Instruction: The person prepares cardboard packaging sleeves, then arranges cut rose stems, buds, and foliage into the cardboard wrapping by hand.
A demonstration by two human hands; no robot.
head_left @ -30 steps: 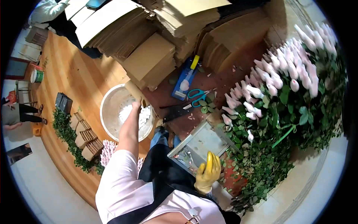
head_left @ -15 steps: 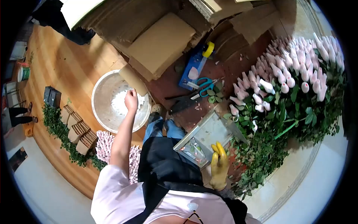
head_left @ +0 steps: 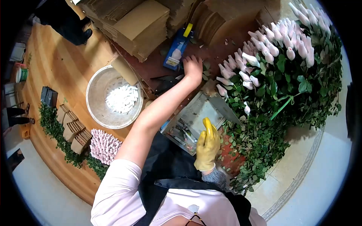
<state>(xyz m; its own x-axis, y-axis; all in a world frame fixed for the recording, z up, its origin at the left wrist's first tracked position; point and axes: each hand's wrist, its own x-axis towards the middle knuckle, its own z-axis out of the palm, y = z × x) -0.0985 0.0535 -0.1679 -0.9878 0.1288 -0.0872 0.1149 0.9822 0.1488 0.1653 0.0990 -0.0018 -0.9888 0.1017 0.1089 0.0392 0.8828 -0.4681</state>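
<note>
My bare left hand [head_left: 193,69] reaches across to the dark red tabletop, fingers apart, over the spot where the teal-handled scissors lay; it covers most of them. Whether it touches them is hidden. Just beyond its fingertips is a blue tape dispenser [head_left: 175,52] with a yellow roll. My right hand [head_left: 208,145], in a yellow glove, is raised with fingers stretched and no object visible in it. It is beside a shallow metal box [head_left: 196,110] holding small tools and scraps. Net-wrapped pink rosebuds [head_left: 279,39] on leafy stems lie to the right.
A round tub [head_left: 90,96] with white pieces [head_left: 122,98] stands on the left floor. Stacked cardboard [head_left: 141,20] fills the back of the table. Another bunch of wrapped buds [head_left: 105,146] and cardboard-wrapped bundles [head_left: 75,130] are at lower left. A person's dark-clothed legs [head_left: 64,20] show at upper left.
My left hand has moved from over the white pieces in the tub to the scissors on the table. The gloved right hand stays near the metal box. The view has shifted somewhat.
</note>
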